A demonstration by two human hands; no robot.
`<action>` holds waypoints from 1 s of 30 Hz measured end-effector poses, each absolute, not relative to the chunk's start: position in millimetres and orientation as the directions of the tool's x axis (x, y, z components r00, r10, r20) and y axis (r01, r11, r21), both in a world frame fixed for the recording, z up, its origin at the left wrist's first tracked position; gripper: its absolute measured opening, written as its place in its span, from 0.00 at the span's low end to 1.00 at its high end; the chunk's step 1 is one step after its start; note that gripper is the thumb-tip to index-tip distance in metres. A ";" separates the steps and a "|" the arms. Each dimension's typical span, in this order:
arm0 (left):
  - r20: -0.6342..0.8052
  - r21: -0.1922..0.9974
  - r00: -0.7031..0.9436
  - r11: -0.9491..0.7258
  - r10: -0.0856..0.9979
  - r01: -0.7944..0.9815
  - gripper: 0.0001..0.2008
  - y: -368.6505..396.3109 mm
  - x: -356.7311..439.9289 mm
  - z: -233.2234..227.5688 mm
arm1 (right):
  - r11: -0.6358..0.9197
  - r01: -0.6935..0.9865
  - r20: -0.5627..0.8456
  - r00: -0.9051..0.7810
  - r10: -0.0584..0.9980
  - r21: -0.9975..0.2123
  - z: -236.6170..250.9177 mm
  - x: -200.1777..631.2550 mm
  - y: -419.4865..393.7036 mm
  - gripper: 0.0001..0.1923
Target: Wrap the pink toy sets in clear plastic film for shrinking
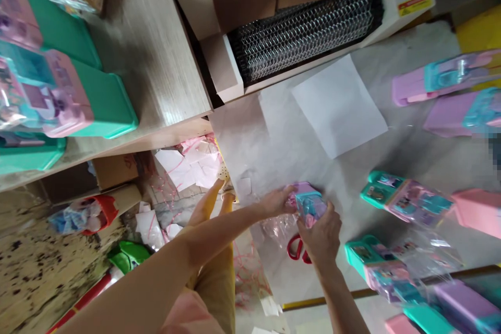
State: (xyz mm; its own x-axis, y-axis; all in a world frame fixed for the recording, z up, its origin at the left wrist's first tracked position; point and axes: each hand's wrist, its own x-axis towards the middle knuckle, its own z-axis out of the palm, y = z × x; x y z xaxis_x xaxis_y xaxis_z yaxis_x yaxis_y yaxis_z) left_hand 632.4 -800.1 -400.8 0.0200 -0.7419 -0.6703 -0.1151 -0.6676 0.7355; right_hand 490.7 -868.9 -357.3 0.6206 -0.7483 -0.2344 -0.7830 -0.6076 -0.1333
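We hold a purple-and-blue toy case (313, 201) between our left hand (277, 201) and right hand (323, 232), fingers partly curled against its opposite sides, at the left of the grey tabletop (246, 133). Red-handled scissors (300, 251) lie just nearer, a white sheet (340, 107) farther off, and teal-and-purple cases (409, 198) to the right.

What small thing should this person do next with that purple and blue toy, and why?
Perhaps hold the purple and blue toy in the left hand and nudge the red-handled scissors aside with the right hand. Both hands are on the toy, and the scissors lie close by, near clear plastic, so that spot looks crowded.
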 end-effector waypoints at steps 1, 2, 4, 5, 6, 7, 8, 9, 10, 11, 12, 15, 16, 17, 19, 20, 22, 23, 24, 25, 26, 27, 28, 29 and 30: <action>-0.662 0.742 0.025 -0.660 -0.749 -0.115 0.31 -799.5 631.4 -401.0 | -0.607 -0.784 -0.235 0.619 -0.749 -0.131 -357.4 490.7 -868.9 0.38; -0.658 0.745 0.033 -0.657 -0.752 -0.113 0.32 -798.9 630.2 -400.9 | -0.606 -0.786 -0.232 0.616 -0.752 -0.124 -357.6 490.9 -868.8 0.37; -0.666 0.737 0.059 -0.668 -0.744 -0.105 0.32 -798.3 627.4 -400.2 | -0.613 -0.784 -0.219 0.618 -0.755 -0.101 -357.4 491.5 -868.6 0.38; -0.673 0.729 0.076 -0.677 -0.736 -0.102 0.33 -798.4 626.1 -399.6 | -0.624 -0.776 -0.213 0.627 -0.749 -0.089 -357.2 491.7 -868.5 0.38; -0.679 0.722 0.091 -0.685 -0.729 -0.100 0.34 -798.7 625.2 -398.9 | -0.641 -0.764 -0.210 0.641 -0.739 -0.078 -356.8 491.7 -868.6 0.38; -0.681 0.719 0.099 -0.688 -0.726 -0.100 0.34 -799.3 624.6 -398.3 | -0.661 -0.748 -0.208 0.658 -0.723 -0.068 -356.3 491.6 -868.7 0.37; -0.682 0.718 0.104 -0.689 -0.724 -0.098 0.34 -800.1 624.3 -397.8 | -0.681 -0.730 -0.204 0.676 -0.708 -0.058 -355.9 491.2 -869.0 0.36; -0.683 0.717 0.105 -0.691 -0.723 -0.099 0.34 -801.0 624.3 -397.2 | -0.698 -0.714 -0.196 0.692 -0.695 -0.045 -355.6 490.6 -869.4 0.34; -0.686 0.713 0.106 -0.694 -0.720 -0.101 0.34 -801.9 624.4 -396.7 | -0.712 -0.701 -0.184 0.704 -0.686 -0.028 -355.4 489.9 -870.0 0.33; -0.688 0.710 0.110 -0.696 -0.718 -0.104 0.34 -802.8 624.4 -396.2 | -0.724 -0.690 -0.168 0.715 -0.679 -0.011 -355.4 489.1 -870.7 0.32; -0.691 0.705 0.118 -0.701 -0.713 -0.107 0.34 -803.7 624.3 -395.8 | -0.736 -0.677 -0.150 0.727 -0.670 0.004 -355.6 488.4 -871.5 0.31; -0.700 0.692 0.140 -0.713 -0.701 -0.113 0.34 -805.2 622.1 -395.2 | -0.765 -0.644 -0.113 0.758 -0.642 0.026 -356.5 487.0 -873.9 0.31; -0.703 0.688 0.143 -0.717 -0.697 -0.111 0.34 -805.2 620.8 -395.4 | -0.766 -0.642 -0.111 0.759 -0.641 0.027 -356.6 486.8 -874.4 0.31; -0.706 0.685 0.145 -0.720 -0.693 -0.110 0.34 -805.0 619.4 -395.9 | -0.760 -0.649 -0.117 0.753 -0.647 0.026 -356.6 486.7 -874.8 0.30; -0.714 0.675 0.150 -0.730 -0.683 -0.112 0.33 -804.1 617.2 -397.4 | -0.730 -0.684 -0.153 0.719 -0.678 0.018 -355.7 486.9 -875.2 0.30; -0.716 0.672 0.153 -0.731 -0.682 -0.113 0.33 -803.5 616.8 -398.1 | -0.709 -0.705 -0.179 0.697 -0.695 0.010 -354.7 487.3 -875.2 0.30; -0.702 0.687 0.146 -0.717 -0.697 -0.119 0.33 -802.3 618.0 -399.3 | -0.677 -0.736 -0.232 0.662 -0.713 -0.018 -351.6 489.5 -875.3 0.31; -0.689 0.701 0.136 -0.702 -0.712 -0.126 0.33 -801.8 619.6 -399.6 | -0.666 -0.745 -0.256 0.651 -0.715 -0.035 -349.8 491.3 -875.2 0.31; -0.675 0.715 0.121 -0.686 -0.728 -0.138 0.34 -801.4 621.8 -399.7 | -0.657 -0.752 -0.278 0.643 -0.714 -0.053 -347.9 493.8 -875.1 0.31; -0.662 0.726 0.104 -0.670 -0.742 -0.155 0.34 -801.2 624.3 -399.6 | -0.645 -0.761 -0.294 0.633 -0.716 -0.067 -346.4 496.8 -874.8 0.31; -0.654 0.733 0.089 -0.658 -0.751 -0.174 0.33 -801.0 626.8 -399.5 | -0.633 -0.771 -0.299 0.623 -0.723 -0.075 -345.6 500.3 -874.4 0.31; -0.653 0.732 0.076 -0.653 -0.754 -0.193 0.33 -801.0 628.9 -399.5 | -0.617 -0.784 -0.292 0.608 -0.739 -0.072 -345.4 503.9 -873.9 0.31; -0.656 0.728 0.066 -0.654 -0.752 -0.207 0.32 -801.0 630.6 -399.7 | -0.600 -0.798 -0.275 0.591 -0.759 -0.059 -346.2 507.4 -873.2 0.31; -0.661 0.724 0.059 -0.656 -0.748 -0.212 0.32 -801.1 631.6 -400.0 | -0.587 -0.809 -0.248 0.577 -0.778 -0.038 -347.6 510.5 -872.6 0.31; -0.665 0.722 0.055 -0.660 -0.745 -0.209 0.32 -801.1 631.9 -400.6 | -0.579 -0.815 -0.217 0.568 -0.794 -0.012 -349.7 513.0 -872.2 0.32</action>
